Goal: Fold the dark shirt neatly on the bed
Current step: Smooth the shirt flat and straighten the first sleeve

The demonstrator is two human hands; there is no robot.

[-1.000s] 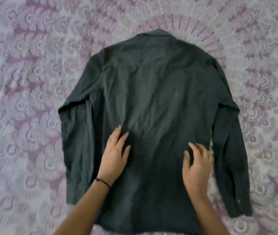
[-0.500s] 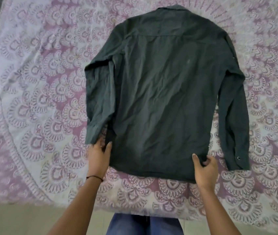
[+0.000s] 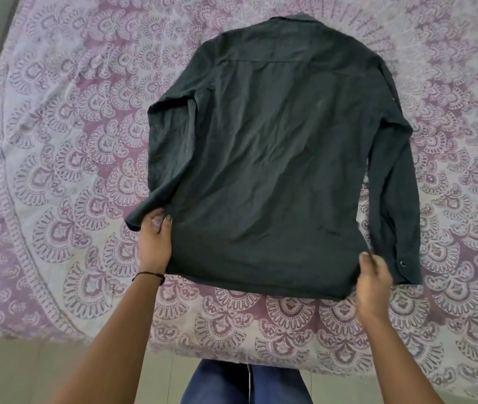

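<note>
One shirt (image 3: pixel 275 158) lies on one bed (image 3: pixel 57 141), back side up, with two sleeves, one along each side. Two hands: the left hand (image 3: pixel 154 243) and the right hand (image 3: pixel 375 284), each gripping a hem corner. One dark band (image 3: pixel 148 274) circles the left wrist. One snap (image 3: pixel 403 263) shows on the right cuff, perhaps another small one higher up

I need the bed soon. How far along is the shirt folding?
Done: the shirt lies spread back-up on the bed. In hand: the left hand and right hand grip its bottom corners. Left: both sleeves are still out at the sides, and no fold shows yet.
</note>
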